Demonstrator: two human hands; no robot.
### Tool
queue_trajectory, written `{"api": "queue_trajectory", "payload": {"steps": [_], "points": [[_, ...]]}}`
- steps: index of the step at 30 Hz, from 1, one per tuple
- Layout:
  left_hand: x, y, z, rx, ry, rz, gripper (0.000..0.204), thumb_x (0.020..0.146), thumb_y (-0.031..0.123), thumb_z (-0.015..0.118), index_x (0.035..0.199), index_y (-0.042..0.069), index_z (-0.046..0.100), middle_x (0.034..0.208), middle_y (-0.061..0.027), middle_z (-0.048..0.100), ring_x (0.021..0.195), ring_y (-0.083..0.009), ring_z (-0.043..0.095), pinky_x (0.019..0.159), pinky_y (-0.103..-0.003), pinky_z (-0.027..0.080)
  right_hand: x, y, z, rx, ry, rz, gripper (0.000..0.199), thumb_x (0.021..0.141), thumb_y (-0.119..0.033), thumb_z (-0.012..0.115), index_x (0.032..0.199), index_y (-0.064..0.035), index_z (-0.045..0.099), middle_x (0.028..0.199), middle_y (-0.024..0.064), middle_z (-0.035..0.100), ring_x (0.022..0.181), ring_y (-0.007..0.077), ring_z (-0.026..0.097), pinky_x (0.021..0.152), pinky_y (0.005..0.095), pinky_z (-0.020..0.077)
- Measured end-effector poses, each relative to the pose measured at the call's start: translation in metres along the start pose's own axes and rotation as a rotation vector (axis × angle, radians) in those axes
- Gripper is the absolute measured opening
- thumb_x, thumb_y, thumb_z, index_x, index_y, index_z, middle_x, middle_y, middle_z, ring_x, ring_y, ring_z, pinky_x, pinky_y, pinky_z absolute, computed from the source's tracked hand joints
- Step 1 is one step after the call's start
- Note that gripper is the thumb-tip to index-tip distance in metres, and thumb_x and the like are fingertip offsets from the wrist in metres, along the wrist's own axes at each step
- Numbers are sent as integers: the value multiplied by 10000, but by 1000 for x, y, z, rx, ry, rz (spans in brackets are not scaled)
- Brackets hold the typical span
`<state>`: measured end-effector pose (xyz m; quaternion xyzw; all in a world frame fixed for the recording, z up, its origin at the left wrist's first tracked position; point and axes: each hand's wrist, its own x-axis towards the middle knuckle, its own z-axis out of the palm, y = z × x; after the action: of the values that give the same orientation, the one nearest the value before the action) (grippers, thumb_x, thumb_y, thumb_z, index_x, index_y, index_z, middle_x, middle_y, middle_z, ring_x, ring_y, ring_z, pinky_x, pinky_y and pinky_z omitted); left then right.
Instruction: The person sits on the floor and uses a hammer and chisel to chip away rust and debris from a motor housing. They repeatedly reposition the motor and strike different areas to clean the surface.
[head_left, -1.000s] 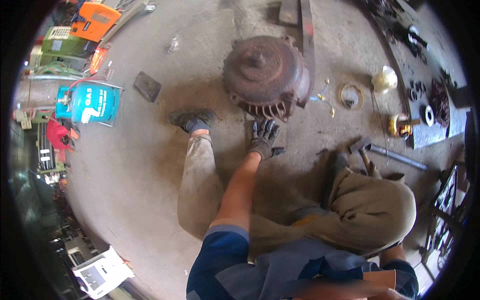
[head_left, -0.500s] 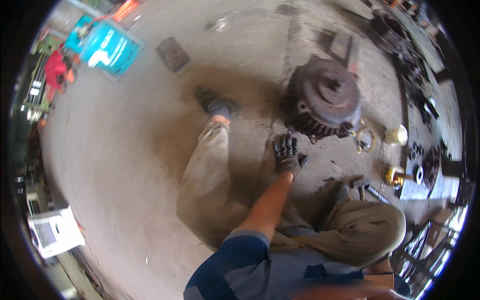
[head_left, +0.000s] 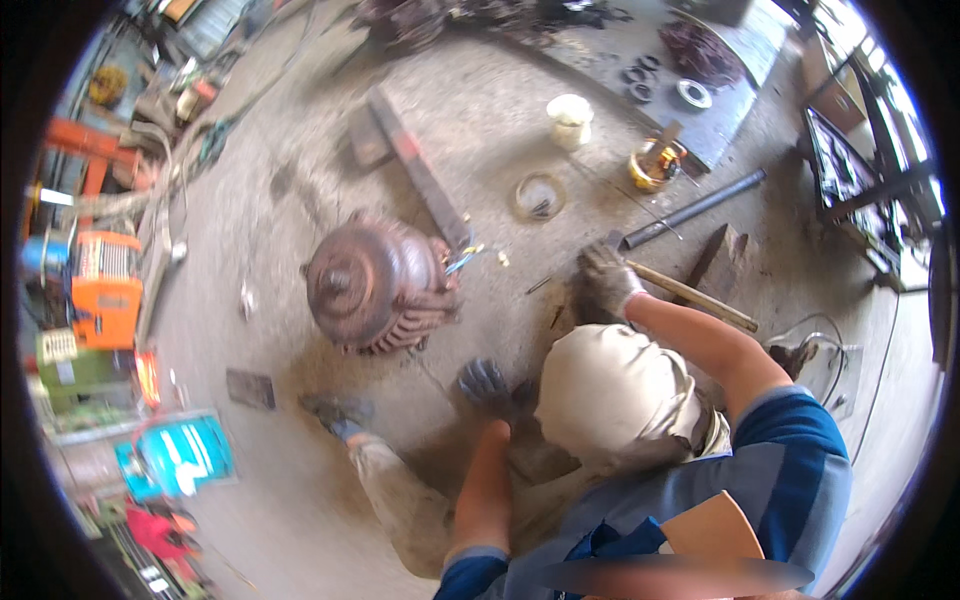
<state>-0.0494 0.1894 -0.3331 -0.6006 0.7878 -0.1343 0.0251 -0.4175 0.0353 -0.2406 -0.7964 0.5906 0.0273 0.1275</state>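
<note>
Right hand (head_left: 608, 280): gloved, laid at the head end of a wooden-handled hammer; cannot tell whether closed around it or only resting on it, fingers too blurred.
Left hand (head_left: 485, 385): dark-gloved, fingers stretched out and apparently palm down on the floor, holding nothing visible; near the finned side of the motor, not seen touching it.
Hammer handle (head_left: 695, 297): lying slantwise past the right hand, away from the motor; not in use against the casing at this moment.
Motor (head_left: 370, 285): rusty, finned, on the floor ahead of the left hand and just beyond the foot (head_left: 340, 412).
Motor cover: seated on the casing, hub showing at its middle; judged unopened from this side, with any work within hidden.
Wires (head_left: 463, 260): hanging loose out of the motor's right side, apparently unconnected.
Flat bar (head_left: 425, 175): on the floor, one end beside the wires.
Steel pipe (head_left: 695, 208): on the floor just beyond the right hand, unheld.
Pale ring (head_left: 540, 197): lying between motor and white tub (head_left: 570, 120).
Yellow container (head_left: 655, 172): near the edge of the metal sheet (head_left: 725, 125).
White ring (head_left: 693, 94) and dark rings (head_left: 640, 78): set down loose on the sheet, seemingly unfitted; cannot tell where from.
</note>
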Motion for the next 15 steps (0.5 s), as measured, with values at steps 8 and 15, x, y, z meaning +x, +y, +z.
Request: {"api": "queue_trajectory", "payload": {"steps": [8, 15], "points": [[2, -27, 11, 42, -35, 38, 658, 1022, 445, 474, 1542, 55, 369, 1535, -229, 452, 1360, -448, 484, 1124, -602, 374, 67, -27, 42, -36, 48, 67, 439, 937, -219, 552, 1345, -72, 623, 1504, 136, 486, 1387, 333, 441, 1115, 476, 381], [12, -53, -40, -77, -390, 11, 631, 1023, 418, 467, 1537, 63, 373, 1523, -231, 466, 1344, -442, 500, 1112, -582, 392, 53, -23, -13, 186, -340, -22, 425, 896, -353, 621, 1216, -95, 727, 1323, 143, 658, 1225, 315, 609, 974, 452, 486]]}}
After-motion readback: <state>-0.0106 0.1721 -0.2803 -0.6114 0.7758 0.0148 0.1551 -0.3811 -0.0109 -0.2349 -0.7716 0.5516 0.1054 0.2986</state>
